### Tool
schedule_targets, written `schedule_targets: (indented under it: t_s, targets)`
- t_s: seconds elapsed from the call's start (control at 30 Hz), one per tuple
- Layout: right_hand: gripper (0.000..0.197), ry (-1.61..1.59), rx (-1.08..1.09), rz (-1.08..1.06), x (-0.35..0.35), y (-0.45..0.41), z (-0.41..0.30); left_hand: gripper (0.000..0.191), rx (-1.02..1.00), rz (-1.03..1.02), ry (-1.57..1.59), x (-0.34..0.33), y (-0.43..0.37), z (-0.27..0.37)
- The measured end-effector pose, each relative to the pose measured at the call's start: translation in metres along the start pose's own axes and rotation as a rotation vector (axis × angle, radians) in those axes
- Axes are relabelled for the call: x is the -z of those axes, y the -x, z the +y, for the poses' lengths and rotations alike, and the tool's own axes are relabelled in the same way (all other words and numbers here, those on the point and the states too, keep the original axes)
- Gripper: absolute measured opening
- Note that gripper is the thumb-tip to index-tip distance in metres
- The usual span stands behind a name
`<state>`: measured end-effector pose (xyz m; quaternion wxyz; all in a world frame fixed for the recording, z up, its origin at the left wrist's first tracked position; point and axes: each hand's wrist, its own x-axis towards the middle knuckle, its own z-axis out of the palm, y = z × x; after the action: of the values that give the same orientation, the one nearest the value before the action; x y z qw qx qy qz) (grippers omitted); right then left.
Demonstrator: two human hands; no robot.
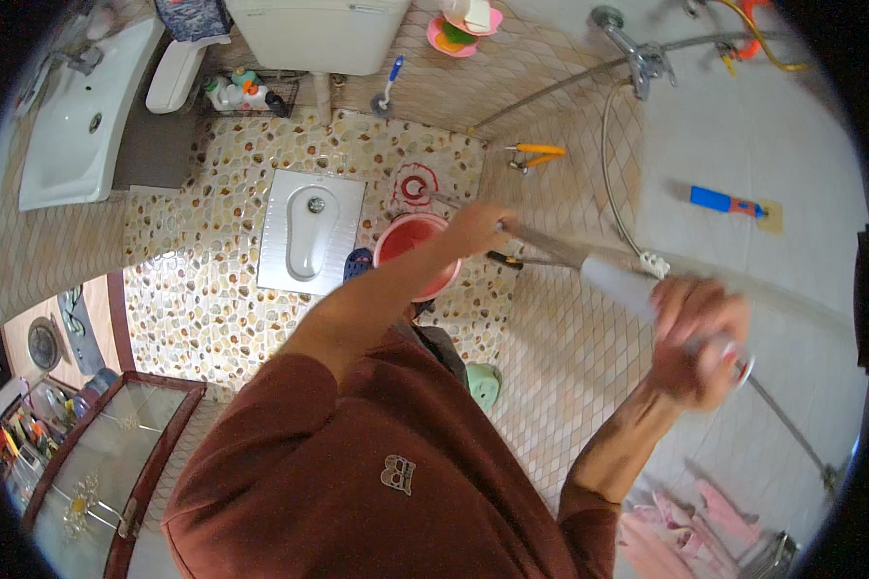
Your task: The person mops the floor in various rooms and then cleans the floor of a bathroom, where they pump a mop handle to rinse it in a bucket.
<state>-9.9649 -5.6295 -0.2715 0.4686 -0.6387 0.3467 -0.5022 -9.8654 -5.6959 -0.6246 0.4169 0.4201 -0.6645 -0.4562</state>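
My left hand (481, 224) is closed around the thin metal shaft of a long-handled mop (543, 242). Higher up, my right hand (699, 347) grips the same handle near its end, just past a white sleeve (619, 286); this hand is blurred. The shaft slants down to a round red-and-white head (414, 185) resting on the pebble-patterned floor (217, 217). Below my left forearm stands a pink bucket (405, 235), red inside, partly covered by the arm. A dark blue slipper (358, 265) shows beside the bucket.
A white squat toilet (313, 231) is set in the floor left of the bucket. A washbasin (80, 123), a wire rack of bottles (246, 94) and a toilet brush (385, 94) lie farther off. A green stool (483, 386) stands near the right tiled wall, below a shower hose (606, 145).
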Motion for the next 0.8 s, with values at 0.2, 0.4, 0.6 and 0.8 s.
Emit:
schedule_targets:
  t_s: [0.2, 0.4, 0.6, 0.8]
  targets:
    - [0.027, 0.126, 0.133, 0.098, 0.017, 0.039, -0.111, 0.036, -0.249, -0.490, 0.109, -0.002, -0.018, 0.091]
    - [0.032, 0.190, 0.245, -0.338, 0.014, 0.019, -0.192, 0.038, -0.229, -0.172, 0.070, 0.001, 0.002, 0.173]
    - [0.027, 0.418, 0.391, 0.230, 0.014, 0.038, -0.097, 0.040, -0.112, 0.373, -0.101, -0.016, -0.010, 0.127]
    - [0.024, 0.152, -0.011, -0.007, -0.015, 0.025, -0.003, 0.034, 0.009, -0.297, -0.102, -0.005, -0.021, 0.001]
